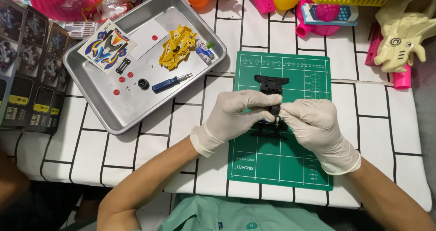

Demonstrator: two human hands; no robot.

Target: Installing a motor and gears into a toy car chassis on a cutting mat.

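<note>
A black chassis (270,86) is gripped over the green mat (281,167) by both gloved hands, left (236,113) and right (313,126), fingers pinched shut on it; tray (91,95) sits left of the mat.

Bare counter (372,117) is left open to the right of the green mat (281,167) & between mat and steel tray (113,117); far edge is blocked by toys (402,33), left edge by stacked boxes (32,76)

The table (372,108) (white, black-lined cloth) carries a steel tray (113,108) and green cutting mat (309,167).
</note>
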